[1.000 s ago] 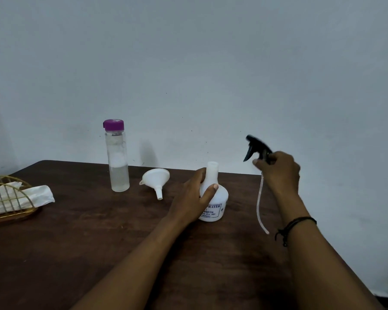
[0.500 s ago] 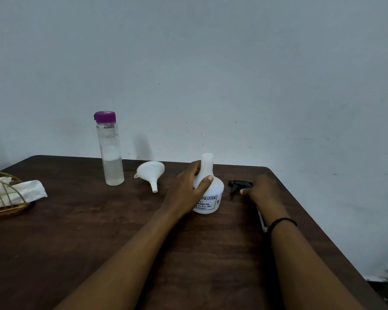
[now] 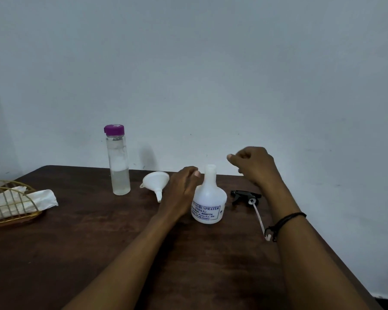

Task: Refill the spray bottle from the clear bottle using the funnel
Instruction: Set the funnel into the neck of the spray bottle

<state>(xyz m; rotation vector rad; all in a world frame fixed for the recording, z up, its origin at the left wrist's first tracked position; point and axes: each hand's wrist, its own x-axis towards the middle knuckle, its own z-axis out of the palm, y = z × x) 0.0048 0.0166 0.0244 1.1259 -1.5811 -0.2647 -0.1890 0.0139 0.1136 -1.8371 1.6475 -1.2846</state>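
Note:
The white spray bottle (image 3: 208, 202) stands uncapped in the middle of the brown table (image 3: 99, 253). My left hand (image 3: 179, 193) rests against its left side with the thumb lifted off the neck. The black sprayer head (image 3: 244, 195), with its white dip tube, lies on the table right of the bottle. My right hand (image 3: 255, 166) hovers above it, fingers loosely curled and holding nothing. The white funnel (image 3: 156, 182) lies on its side just left of my left hand. Further left stands the clear bottle (image 3: 119, 162) with a purple cap, about a third full.
A gold wire basket (image 3: 9, 206) with white tissue sits at the table's left edge. A pale wall runs close behind the table. The table's right edge slants down from behind the sprayer head to the lower right.
My right hand laid the sprayer head on the table, let go and rose above it. My left thumb came off the spray bottle's neck.

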